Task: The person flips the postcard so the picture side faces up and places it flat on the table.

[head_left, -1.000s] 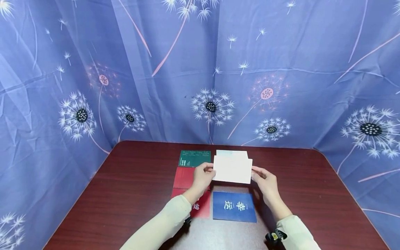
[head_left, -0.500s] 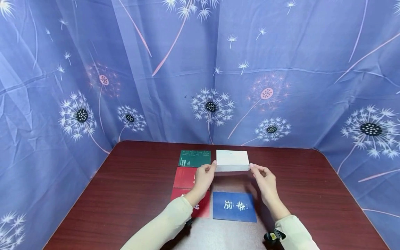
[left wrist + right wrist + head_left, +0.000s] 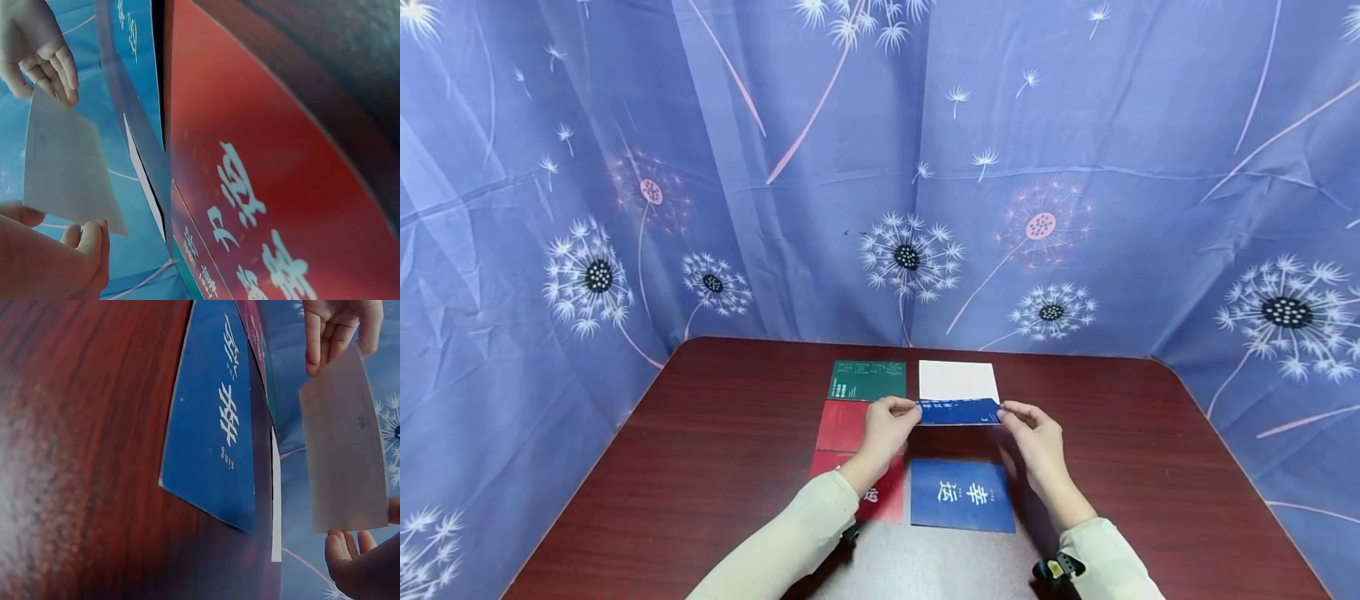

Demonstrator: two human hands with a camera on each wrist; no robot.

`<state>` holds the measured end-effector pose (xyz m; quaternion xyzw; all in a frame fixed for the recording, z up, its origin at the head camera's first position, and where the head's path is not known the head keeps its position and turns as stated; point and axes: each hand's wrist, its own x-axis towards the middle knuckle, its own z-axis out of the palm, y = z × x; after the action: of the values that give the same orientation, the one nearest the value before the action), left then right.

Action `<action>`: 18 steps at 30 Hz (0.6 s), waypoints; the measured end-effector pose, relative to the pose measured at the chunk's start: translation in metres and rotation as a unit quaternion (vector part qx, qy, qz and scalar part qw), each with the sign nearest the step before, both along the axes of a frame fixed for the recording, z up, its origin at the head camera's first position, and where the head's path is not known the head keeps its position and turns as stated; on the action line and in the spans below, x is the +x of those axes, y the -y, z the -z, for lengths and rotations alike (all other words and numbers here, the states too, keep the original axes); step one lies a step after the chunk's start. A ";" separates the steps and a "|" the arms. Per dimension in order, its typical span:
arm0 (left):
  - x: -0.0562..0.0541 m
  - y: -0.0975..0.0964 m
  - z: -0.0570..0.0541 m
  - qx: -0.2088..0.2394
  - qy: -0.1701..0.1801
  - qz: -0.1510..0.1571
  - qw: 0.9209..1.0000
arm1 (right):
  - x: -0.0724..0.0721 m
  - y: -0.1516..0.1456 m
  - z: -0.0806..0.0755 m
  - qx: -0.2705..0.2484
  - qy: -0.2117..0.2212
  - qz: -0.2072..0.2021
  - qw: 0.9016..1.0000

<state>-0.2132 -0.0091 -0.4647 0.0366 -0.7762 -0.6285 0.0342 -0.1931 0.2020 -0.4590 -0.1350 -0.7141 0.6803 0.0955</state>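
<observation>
Between my two hands a blue card with white lettering hangs above the table, its far edge overlapping a white card in the head view. My left hand pinches the left end, and my right hand pinches the right end. Both wrist views show the pale underside of the held card. Below it, nearer me, lies another blue card with large white characters. Left of these lie a green card and two red cards, partly covered by my left hand and forearm.
The dark red wooden table extends to both sides of the cards. A blue curtain with a dandelion print stands behind its far edge. A black strap with a small device sits on my right wrist.
The held card has turned over: its white face showed a second ago, then it tipped nearly edge-on, and now its blue face shows. Both hands keep their pinch and barely shift.
</observation>
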 end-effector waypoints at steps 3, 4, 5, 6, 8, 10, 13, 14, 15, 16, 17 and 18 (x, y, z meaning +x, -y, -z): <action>-0.001 0.001 0.001 -0.004 -0.003 0.008 1.000 | 0.001 0.001 0.000 0.010 0.002 -0.006 1.000; -0.001 0.001 0.002 -0.011 -0.004 0.010 1.000 | 0.001 0.001 0.000 0.011 0.002 -0.007 1.000; -0.002 0.002 0.002 -0.020 -0.008 0.013 1.000 | 0.000 0.001 0.001 0.012 0.003 -0.009 1.000; -0.002 0.002 0.003 -0.029 -0.014 0.016 0.999 | 0.001 0.001 0.001 0.016 0.005 -0.010 1.000; -0.003 0.003 0.004 -0.048 -0.028 0.023 0.998 | 0.001 0.000 0.001 0.022 0.007 -0.012 1.000; -0.003 0.004 0.004 -0.063 -0.041 0.028 0.997 | 0.000 0.000 0.001 0.030 0.012 -0.011 0.999; -0.004 0.004 0.005 -0.070 -0.051 0.030 0.996 | 0.000 0.000 0.001 0.040 0.012 -0.009 0.999; -0.004 0.004 0.004 -0.071 -0.053 0.028 0.996 | -0.001 0.000 0.001 0.044 0.012 -0.008 0.999; -0.004 0.003 0.004 -0.071 -0.052 0.026 0.996 | -0.001 0.000 0.001 0.049 0.012 -0.006 0.999; -0.005 0.003 0.005 -0.070 -0.050 0.025 0.996 | -0.001 0.000 0.001 0.053 0.011 -0.005 0.999; -0.005 0.003 0.005 -0.070 -0.047 0.024 0.996 | -0.001 0.000 0.001 0.057 0.010 -0.003 0.998; -0.006 0.003 0.005 -0.071 -0.046 0.024 0.996 | -0.001 -0.001 0.002 0.060 0.009 -0.003 0.998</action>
<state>-0.2192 -0.0119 -0.4702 -0.0129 -0.8169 -0.5737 0.0573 -0.1939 0.2026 -0.4605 -0.1333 -0.7549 0.6351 0.0951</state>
